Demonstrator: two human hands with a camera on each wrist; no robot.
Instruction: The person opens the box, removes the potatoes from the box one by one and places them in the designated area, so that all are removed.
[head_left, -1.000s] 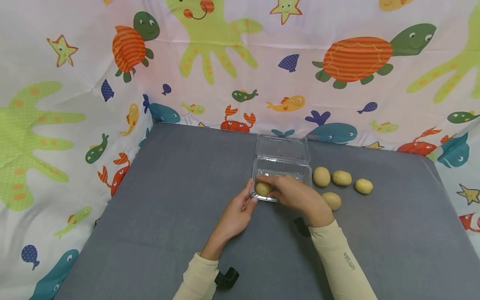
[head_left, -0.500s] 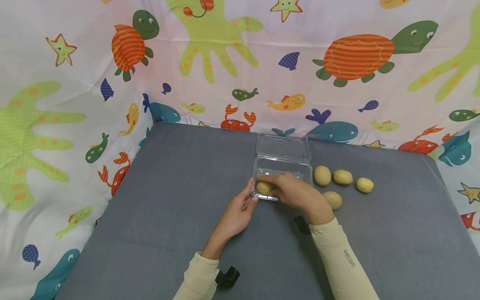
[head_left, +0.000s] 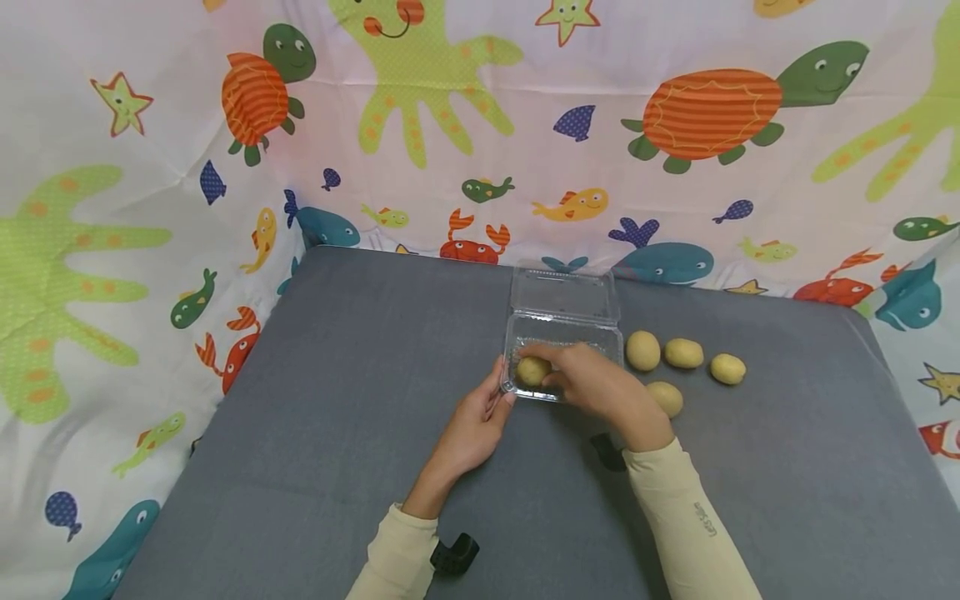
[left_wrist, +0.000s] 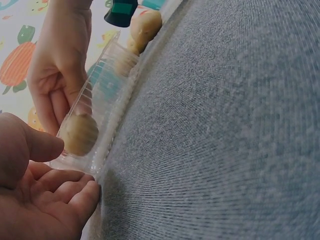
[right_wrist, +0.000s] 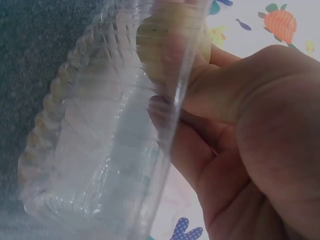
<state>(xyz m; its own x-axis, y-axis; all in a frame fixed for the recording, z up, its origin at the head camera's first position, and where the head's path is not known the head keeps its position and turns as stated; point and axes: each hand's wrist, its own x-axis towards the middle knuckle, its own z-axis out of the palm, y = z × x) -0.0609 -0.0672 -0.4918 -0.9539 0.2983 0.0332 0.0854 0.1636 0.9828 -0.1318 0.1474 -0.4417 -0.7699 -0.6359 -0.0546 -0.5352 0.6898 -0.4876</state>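
Observation:
A clear plastic clamshell container (head_left: 567, 333) lies on the grey table with its lid folded back, away from the person. My left hand (head_left: 474, 423) holds its near left corner, thumb at the near edge and fingers along the side. Inside, at the left end, is a yellowish potato (head_left: 533, 372). My right hand (head_left: 600, 385) reaches in from the right and pinches this potato between thumb and fingers. Through the clear wall in the right wrist view, the potato (right_wrist: 165, 42) shows at the fingertips. The left wrist view shows the left thumb (left_wrist: 47, 146) right at the container's rim.
Several loose potatoes lie right of the container: one potato (head_left: 642, 351) close to its side, another (head_left: 684, 353) beside that, a smaller potato (head_left: 727, 369) farthest right, and one potato (head_left: 666, 399) partly behind the right wrist. A patterned cloth (head_left: 420, 192) hangs behind the table.
The potato in the container has shifted slightly right and away from the near left corner, together with my right hand. My left hand has stayed in place at the corner.

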